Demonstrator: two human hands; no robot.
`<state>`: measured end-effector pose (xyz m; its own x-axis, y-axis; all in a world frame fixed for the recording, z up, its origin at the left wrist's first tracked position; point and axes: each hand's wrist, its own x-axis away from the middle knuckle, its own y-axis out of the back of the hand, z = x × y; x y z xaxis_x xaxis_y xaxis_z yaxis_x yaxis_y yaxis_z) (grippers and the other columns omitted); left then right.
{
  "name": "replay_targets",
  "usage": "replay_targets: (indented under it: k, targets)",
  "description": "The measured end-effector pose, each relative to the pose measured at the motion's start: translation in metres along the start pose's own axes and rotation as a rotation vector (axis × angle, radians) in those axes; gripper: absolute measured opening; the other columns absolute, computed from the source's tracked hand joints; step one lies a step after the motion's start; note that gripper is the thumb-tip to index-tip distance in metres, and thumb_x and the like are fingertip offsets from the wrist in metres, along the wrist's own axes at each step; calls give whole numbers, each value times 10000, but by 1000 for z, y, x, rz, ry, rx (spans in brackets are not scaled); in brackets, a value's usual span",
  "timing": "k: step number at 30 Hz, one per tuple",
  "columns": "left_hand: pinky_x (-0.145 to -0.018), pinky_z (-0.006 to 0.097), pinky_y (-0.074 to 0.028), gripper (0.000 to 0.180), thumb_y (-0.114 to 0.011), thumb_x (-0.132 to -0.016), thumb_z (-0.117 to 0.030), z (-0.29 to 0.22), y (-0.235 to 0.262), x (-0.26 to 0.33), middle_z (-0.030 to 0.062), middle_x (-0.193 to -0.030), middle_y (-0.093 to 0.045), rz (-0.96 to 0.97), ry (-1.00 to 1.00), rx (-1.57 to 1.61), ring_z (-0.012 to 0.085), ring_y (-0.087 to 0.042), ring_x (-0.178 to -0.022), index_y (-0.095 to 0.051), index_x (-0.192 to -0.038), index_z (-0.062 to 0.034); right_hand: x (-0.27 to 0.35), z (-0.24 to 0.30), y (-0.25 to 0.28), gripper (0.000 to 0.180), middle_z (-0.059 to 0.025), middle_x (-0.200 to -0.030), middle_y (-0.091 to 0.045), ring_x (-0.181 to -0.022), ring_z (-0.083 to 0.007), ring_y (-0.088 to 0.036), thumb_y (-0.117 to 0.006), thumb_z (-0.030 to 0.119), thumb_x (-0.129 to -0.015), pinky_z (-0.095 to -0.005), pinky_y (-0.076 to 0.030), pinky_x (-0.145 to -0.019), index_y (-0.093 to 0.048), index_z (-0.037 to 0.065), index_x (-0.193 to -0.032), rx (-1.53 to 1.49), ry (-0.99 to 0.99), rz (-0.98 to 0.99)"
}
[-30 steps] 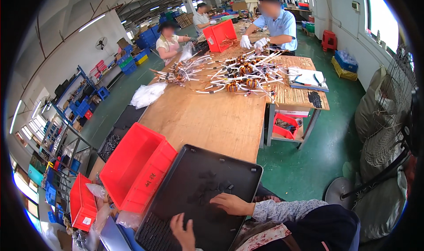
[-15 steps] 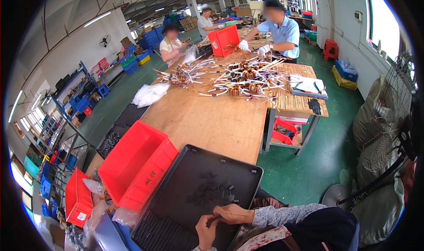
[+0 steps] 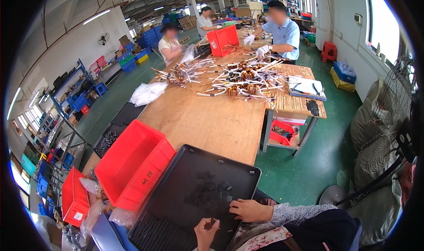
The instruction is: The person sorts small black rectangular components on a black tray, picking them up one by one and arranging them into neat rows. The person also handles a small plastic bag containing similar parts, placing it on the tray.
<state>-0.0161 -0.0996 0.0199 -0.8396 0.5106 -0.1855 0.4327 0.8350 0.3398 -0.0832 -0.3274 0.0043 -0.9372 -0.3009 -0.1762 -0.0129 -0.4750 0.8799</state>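
Rectangular black tray holds small matte-black blocks, likely light, side-pinchable; left hand narrow, right hand curled, contents unclear.

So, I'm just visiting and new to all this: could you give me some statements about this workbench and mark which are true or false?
1. A red bin stands to the left of the black tray. True.
2. Every black piece on the tray lies in neat rows. False: some form rows at the near left, but loose black pieces lie scattered farther up.
3. The person's own hands wear white gloves. False: the left hand and right hand are bare.
4. Copper-coloured coils with white leads lie farther up the bench. True.
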Motion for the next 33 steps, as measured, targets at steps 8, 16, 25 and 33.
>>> replay_targets:
  k: [8, 16, 25, 33]
  targets:
    - [-663, 299, -510, 156, -684, -890, -59, -12, -5, -1, 104, -873, -685, -11, 140, 72, 162, -655, -740, -667, -1032, 3, -9, 1, -12, 399, -111, -1151, -516, -1035, -306, -543, -721, 178, -795, -388, -453, -913, -548, 73, -1139, -78, 62, 13]
    - [-636, 301, -496, 55, -659, -903, -42, -24, -3, -3, 87, -824, -667, -57, 193, 196, 155, -621, -673, -637, -936, -4, -18, 1, -13, 284, -114, -1063, -524, -958, -325, -598, -669, 42, -799, -402, -504, -805, -515, 69, -1036, -272, -33, -115]
    - [-608, 273, -468, 182, -682, -908, -116, -20, 0, 0, 67, -737, -637, -1, 118, 168, 143, -579, -616, -576, -800, -15, -20, 4, -7, 261, -121, -990, -527, -875, -370, -599, -637, -25, -788, -432, -509, -717, -492, 57, -990, -360, -107, -212]
    - [-811, 291, -525, 394, -762, -787, -43, 37, -11, 15, 100, -1029, -704, 72, 333, 371, 173, -667, -929, -640, -1157, 17, -35, 29, 3, 132, -21, -853, -624, -791, -91, -594, -703, 85, -872, -266, -489, -703, -605, 29, -939, -1133, -269, -292]
